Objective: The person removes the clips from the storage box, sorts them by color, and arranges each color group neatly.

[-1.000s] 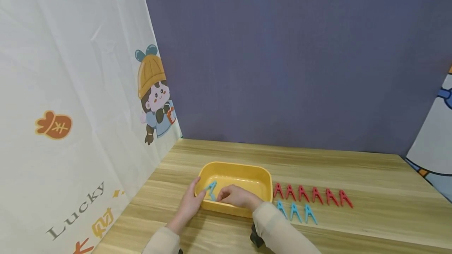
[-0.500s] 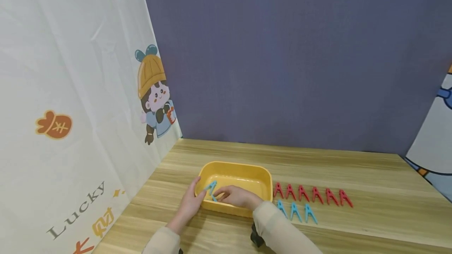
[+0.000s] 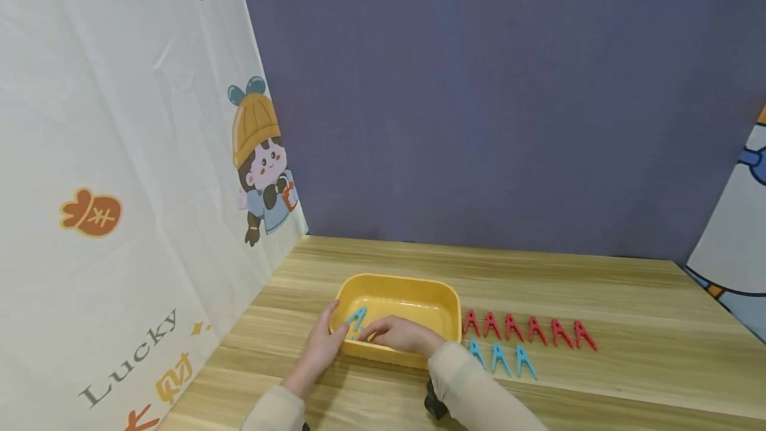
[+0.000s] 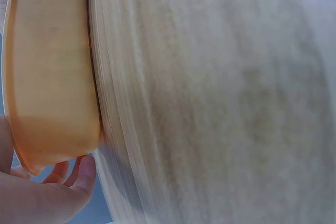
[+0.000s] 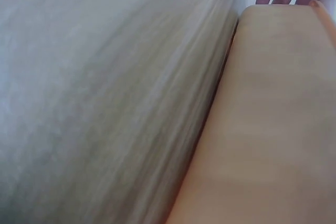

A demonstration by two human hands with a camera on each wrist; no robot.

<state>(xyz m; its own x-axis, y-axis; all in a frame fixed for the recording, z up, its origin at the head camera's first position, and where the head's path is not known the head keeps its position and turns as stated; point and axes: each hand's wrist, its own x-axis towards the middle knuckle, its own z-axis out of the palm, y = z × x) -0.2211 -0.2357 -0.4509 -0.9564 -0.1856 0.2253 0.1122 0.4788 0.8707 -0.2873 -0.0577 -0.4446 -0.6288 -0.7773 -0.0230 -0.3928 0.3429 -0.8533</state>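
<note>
The left hand [image 3: 325,341] holds the left end of a yellow plastic bin [image 3: 413,285], its thumb at the rim. In the left wrist view, fingers [image 4: 84,174] of that hand curl against the outer corner of the bin's wall. Inside the bin's left part lies a blue clothespin [image 3: 359,315]. A second blue piece shows just below it, partly hidden by the right hand [image 3: 401,334]. That hand reaches over the near rim with bent fingers, tips at this lower piece. Whether they pinch it cannot be made out. The right wrist view shows mainly the bin's outer wall [image 5: 262,119].
Right of the bin, a row of several red clothespins [image 3: 536,330] lies on the wooden table [image 3: 628,378]. Nearer the person are three blue clothespins [image 3: 500,358], the leftmost close to the right sleeve. A printed white cloth [image 3: 149,151] borders the left side.
The right hand's fingers have spread slightly and shifted a little left. The lower blue piece in the bin has changed position and is now more covered. The left hand and bin stay put.
</note>
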